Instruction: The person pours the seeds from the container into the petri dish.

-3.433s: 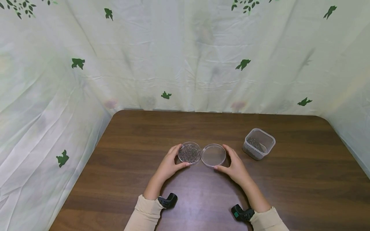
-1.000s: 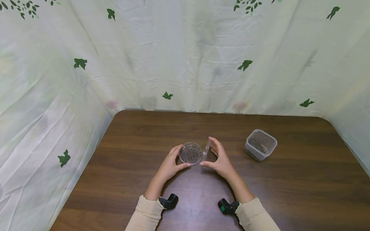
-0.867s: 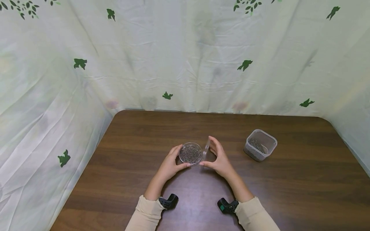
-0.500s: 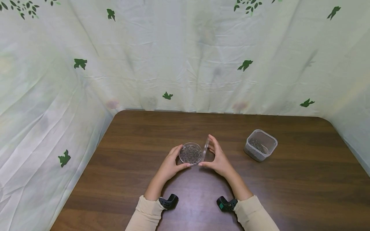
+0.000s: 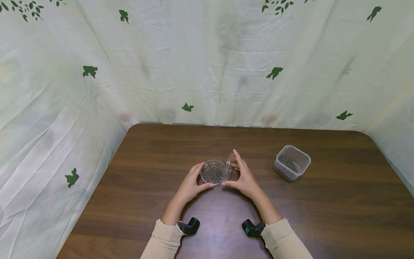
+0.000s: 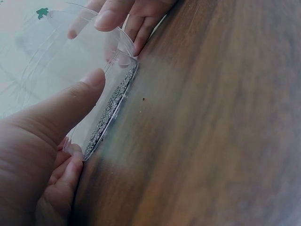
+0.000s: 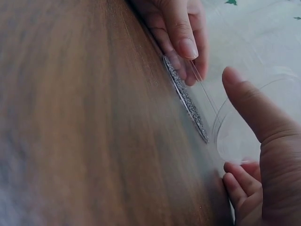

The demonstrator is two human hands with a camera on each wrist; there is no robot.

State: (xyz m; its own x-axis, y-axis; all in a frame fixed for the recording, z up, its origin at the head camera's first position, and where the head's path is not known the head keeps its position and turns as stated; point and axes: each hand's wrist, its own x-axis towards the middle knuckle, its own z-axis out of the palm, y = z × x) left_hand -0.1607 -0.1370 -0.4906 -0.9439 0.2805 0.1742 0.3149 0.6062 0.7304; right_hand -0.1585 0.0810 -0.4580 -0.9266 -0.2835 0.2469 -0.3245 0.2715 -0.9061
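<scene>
In the head view, a clear round petri dish [image 5: 212, 172] full of small dark grey grains stands on the table. My left hand [image 5: 188, 184] grips its left side, thumb at the near rim and fingers at the far rim. Beside the dish's right rim, its clear lid [image 5: 230, 166] is tilted up on edge. My right hand [image 5: 244, 181] holds that lid between the thumb below and the fingers above. The left wrist view shows the layer of grains [image 6: 112, 110] along the dish's bottom. In the right wrist view the lid [image 7: 235, 139] leans beside the dish.
A clear plastic tub [image 5: 291, 163] with more grey grains stands at the right of the brown wooden table [image 5: 155, 144]. Pale curtains [image 5: 207, 64] with green bird shapes hang behind and at the sides. Black wrist cameras [image 5: 189, 226] sit by both cuffs.
My right hand has moved left, bringing the lid from lying flat at the right to standing tilted against the dish's side. Lately the lid has turned slightly. My left hand stays on the dish.
</scene>
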